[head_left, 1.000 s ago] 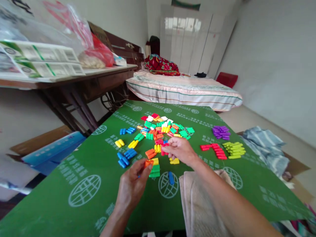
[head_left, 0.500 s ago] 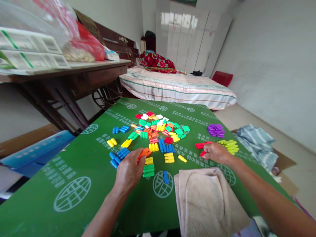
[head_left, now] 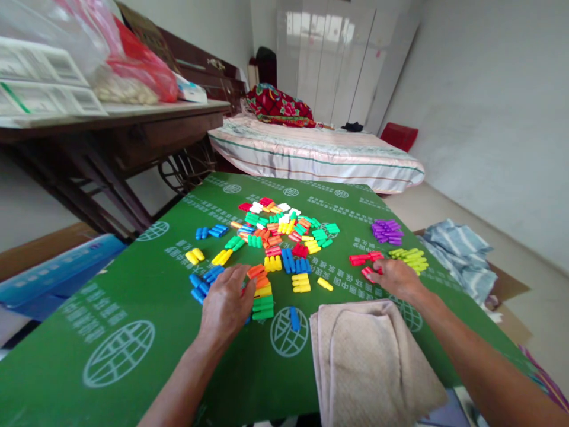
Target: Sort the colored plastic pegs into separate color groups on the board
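Note:
Many small coloured plastic pegs lie on a green mat. My left hand rests palm down, its fingertips on orange pegs beside a green stack; the fingers are bent over them. My right hand lies on the red peg group at the right, fingers curled over red pegs. Sorted heaps of purple pegs and lime pegs sit just beyond it. A mixed heap fills the mat's middle.
A folded beige towel lies at the mat's near edge between my arms. A dark wooden table with bags stands at left, a bed behind, and blue cloth on the floor at right.
My right hand went from the mixed heap to the red group at right. My left hand, which held an orange peg, lowered onto the orange pegs on the mat.

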Motion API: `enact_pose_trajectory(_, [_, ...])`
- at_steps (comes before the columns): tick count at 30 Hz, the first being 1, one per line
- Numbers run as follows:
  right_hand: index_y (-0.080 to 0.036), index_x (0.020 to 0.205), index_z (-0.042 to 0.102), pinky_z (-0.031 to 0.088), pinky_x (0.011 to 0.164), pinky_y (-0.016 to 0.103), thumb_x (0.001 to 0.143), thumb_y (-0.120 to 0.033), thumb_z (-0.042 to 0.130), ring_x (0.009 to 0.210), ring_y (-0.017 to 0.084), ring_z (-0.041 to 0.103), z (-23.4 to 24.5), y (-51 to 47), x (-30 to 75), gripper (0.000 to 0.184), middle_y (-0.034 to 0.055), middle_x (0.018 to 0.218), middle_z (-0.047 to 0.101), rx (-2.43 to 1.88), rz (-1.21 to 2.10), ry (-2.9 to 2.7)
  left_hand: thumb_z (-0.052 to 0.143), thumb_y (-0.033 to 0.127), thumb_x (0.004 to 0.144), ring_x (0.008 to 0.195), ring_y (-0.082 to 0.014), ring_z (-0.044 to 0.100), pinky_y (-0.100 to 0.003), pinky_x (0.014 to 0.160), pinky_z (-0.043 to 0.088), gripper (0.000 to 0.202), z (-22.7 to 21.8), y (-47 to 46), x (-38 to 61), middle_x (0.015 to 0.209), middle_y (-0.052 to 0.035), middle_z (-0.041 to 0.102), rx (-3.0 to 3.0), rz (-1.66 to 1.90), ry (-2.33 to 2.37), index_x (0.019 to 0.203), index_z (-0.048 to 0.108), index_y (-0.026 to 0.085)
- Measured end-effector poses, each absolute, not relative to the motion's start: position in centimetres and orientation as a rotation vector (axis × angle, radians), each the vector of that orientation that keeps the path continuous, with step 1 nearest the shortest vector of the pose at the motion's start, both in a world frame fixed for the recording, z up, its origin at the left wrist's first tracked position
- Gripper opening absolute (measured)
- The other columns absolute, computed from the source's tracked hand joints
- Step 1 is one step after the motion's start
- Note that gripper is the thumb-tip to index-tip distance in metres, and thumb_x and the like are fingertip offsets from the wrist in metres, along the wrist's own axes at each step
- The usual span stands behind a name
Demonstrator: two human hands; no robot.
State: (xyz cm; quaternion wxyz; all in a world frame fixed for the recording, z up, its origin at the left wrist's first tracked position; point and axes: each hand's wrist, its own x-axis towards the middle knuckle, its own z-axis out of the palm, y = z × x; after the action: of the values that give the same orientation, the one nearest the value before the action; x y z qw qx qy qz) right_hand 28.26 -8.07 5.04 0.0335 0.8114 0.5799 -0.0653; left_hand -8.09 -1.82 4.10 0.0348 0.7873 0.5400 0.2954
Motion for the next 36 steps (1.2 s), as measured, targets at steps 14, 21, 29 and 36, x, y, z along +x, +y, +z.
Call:
enact_pose_trajectory(14, [-0.023, 0.081, 0.064, 0.031, 0.053, 0.025, 0.089, -0.048, 0.043, 0.073, 0.018, 0.064, 4.0, -8.4, 27.5, 0.033, 0.0049, 0.076, 0.068, 2.555, -0.158, 1.714, 0.052, 0.037, 0.085, 0.096, -0.0211, 0.063, -0.036, 0.092, 0.051, 0.024, 3.2, -7.2, -9.8, 0.105, -0.0082, 0.065, 2.386, 1.320, 1.470, 0.098, 0.063, 0.021])
enact_pose_trajectory(21, [-0.024, 0.085, 0.065, 0.032, 0.054, 0.024, 0.089, -0.049, 0.043, 0.075, 0.018, 0.065, 3.8, -8.2, 27.3, 0.034, 0.0052, 0.081, 0.070, 2.583, -0.170, 1.674, 0.053, 0.037, 0.084, 0.096, -0.0227, 0.063, -0.040, 0.094, 0.051, 0.023, 2.5, -9.9, -11.5, 0.112, -0.0056, 0.063, 2.366, 1.246, 1.573, 0.101, 0.061, 0.025])
enact_pose_trajectory(29, [-0.022, 0.075, 0.064, 0.033, 0.055, 0.023, 0.092, -0.043, 0.038, 0.069, 0.016, 0.062, 3.5, -8.2, 27.8, 0.037, 0.0049, 0.075, 0.069, 2.632, -0.235, 1.771, 0.049, 0.044, 0.084, 0.093, -0.0217, 0.064, -0.038, 0.090, 0.053, 0.024, 0.4, -12.0, -13.3, 0.111, -0.0036, 0.064, 2.326, 1.186, 1.764, 0.096, 0.062, 0.027])
enact_pose_trajectory(36, [-0.021, 0.069, 0.062, 0.033, 0.052, 0.021, 0.091, -0.043, 0.040, 0.053, 0.012, 0.055, 3.5, -8.5, 28.2, 0.038, -0.0009, 0.054, 0.060, 2.771, -0.520, 1.792, 0.049, 0.043, 0.084, 0.094, -0.0219, 0.064, -0.038, 0.090, 0.053, 0.024, -0.3, -12.6, -13.9, 0.114, -0.0046, 0.062, 2.341, 1.179, 1.790, 0.096, 0.061, 0.026])
